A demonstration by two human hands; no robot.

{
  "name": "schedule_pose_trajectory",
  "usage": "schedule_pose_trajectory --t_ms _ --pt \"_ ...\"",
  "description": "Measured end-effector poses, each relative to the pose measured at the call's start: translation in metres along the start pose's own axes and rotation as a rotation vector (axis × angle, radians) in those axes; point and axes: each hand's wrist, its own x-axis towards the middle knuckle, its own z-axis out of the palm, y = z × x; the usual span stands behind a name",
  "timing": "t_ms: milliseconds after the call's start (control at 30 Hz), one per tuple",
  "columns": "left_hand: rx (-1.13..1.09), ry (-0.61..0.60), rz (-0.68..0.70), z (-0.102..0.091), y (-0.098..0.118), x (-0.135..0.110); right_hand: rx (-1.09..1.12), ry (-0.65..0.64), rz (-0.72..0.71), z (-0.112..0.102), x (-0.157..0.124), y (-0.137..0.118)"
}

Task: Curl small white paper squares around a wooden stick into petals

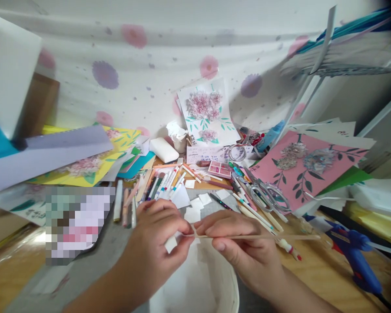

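My left hand [156,237] pinches a small piece of white paper [171,244] between thumb and fingers. My right hand [247,243] is closed on a thin wooden stick [296,237], which points out to the right. The stick's left end meets the paper at my left fingertips; how they join is too small to make out. Both hands are above a white plastic bin [233,287]. Just behind them lie several small white paper squares [193,214] on the grey mat.
Markers [163,184] and pencils crowd the table behind my hands. Scissors [267,193] and a blue glue gun [355,256] lie on the right. A pink flower picture [313,161] is behind them. Another flower picture [208,113] stands at the back. A blurred-out phone [81,224] sits left.
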Motion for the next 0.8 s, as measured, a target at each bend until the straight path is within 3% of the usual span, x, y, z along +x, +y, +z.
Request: schedule_pose_trajectory --t_ms 400,800 --pt "-0.500 -0.153 -0.246 -0.005 -0.010 0.001 -0.058 0.019 -0.026 -0.004 0.002 -0.003" --pt "-0.485 -0.152 -0.190 -0.005 -0.011 0.002 0.003 0.060 0.062 -0.006 -0.003 -0.002"
